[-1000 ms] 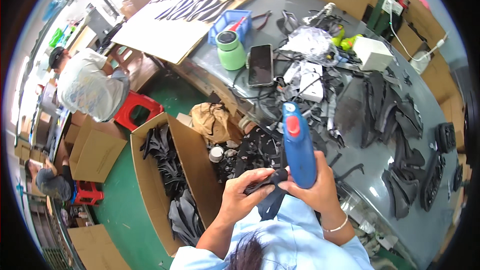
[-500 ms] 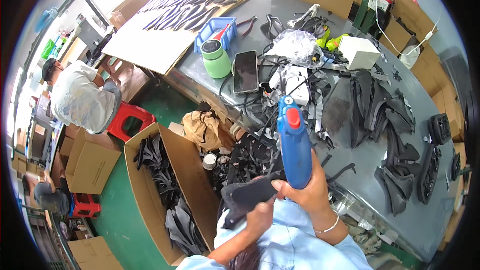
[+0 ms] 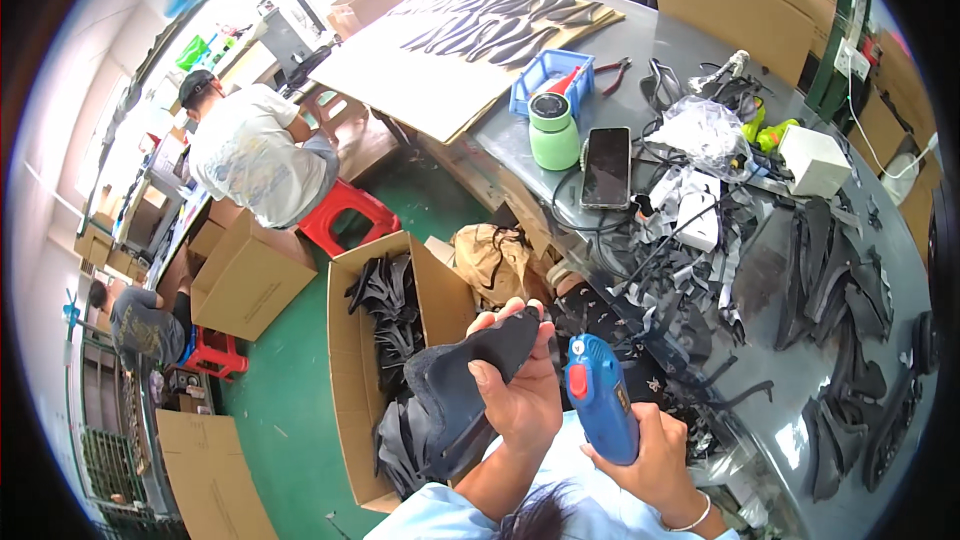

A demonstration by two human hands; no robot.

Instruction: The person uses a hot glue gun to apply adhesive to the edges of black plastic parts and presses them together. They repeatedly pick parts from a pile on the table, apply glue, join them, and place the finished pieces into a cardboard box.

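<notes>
My left hand is raised palm up, with its thumb pressed over a curved black padded piece that looks like a soft moulded cover. The wide end of the piece hangs over the cardboard box, and its narrow end lies along my fingers. My right hand is wrapped round the lower body of a blue handheld power tool with a red button. The tool's head points up and away from me, just right of the piece and apart from it. The cutting end is too small to make out.
Black pieces fill the box on my left. On the metal table lie dark scraps, a phone, a green bottle, a blue basket and stacked black pieces. A person sits far left on a red stool.
My left hand has turned palm up and brought the black piece left over the box. My right hand has lowered the blue tool and drawn it away from the piece. The view has swung left.
</notes>
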